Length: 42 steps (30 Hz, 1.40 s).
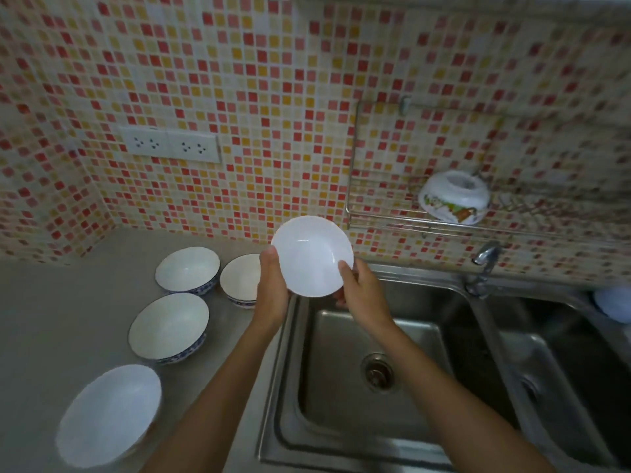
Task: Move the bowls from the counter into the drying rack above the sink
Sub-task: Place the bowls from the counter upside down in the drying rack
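Observation:
I hold a plain white bowl [312, 256] with both hands above the left edge of the sink, its opening tilted toward me. My left hand [273, 288] grips its left rim and my right hand [362, 288] grips its lower right rim. Several more bowls stand on the grey counter [51, 319]: two blue-patterned ones [187, 269] [169, 326], a third [240, 278] partly hidden behind my left hand, and a plain white one [109, 414] nearest me. A wire drying rack [382, 216] hangs on the wall above the sink and holds one upturned decorated bowl [454, 196].
A double steel sink [341, 421] lies below my hands, with a drain [377, 372] in the left basin. A tap [485, 259] stands at the back between the basins. Wall sockets [170, 145] sit on the tiled wall to the left. A pale object [613, 303] rests at the far right.

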Each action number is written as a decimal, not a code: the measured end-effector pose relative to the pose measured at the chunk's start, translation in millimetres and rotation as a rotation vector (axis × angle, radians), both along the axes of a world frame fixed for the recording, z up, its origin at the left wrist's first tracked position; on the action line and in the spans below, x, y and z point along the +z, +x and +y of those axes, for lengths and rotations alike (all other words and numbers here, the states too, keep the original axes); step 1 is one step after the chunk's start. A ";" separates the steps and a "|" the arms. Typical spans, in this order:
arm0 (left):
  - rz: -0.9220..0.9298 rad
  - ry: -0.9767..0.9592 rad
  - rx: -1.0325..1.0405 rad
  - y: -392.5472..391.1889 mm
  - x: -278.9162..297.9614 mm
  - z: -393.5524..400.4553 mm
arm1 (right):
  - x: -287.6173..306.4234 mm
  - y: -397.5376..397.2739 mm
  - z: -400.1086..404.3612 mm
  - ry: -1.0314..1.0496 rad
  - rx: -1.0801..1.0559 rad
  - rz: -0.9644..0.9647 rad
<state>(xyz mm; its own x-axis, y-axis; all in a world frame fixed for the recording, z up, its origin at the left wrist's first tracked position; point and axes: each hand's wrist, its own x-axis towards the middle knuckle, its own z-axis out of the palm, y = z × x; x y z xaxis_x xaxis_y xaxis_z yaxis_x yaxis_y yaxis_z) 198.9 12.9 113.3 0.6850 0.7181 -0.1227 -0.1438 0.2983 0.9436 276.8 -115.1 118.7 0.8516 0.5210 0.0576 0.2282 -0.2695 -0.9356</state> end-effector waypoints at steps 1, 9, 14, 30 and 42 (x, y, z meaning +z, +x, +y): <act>-0.041 0.002 -0.005 4.4 9.4 -0.5 | 12.0 4.7 -6.0 0.031 0.000 -0.037; -0.190 0.082 0.002 41.7 77.7 -20.8 | 66.0 87.3 -62.1 -0.013 -0.281 -0.635; -0.103 0.389 -0.010 78.2 103.9 -40.6 | 53.4 150.7 -91.5 -0.254 -0.329 -0.768; 0.299 1.421 -0.075 183.2 110.8 -46.8 | 2.2 170.5 -104.9 -0.466 -0.316 -1.081; 0.388 1.558 -0.145 208.2 85.8 -34.0 | -5.7 174.8 -101.7 -0.344 -0.366 -1.171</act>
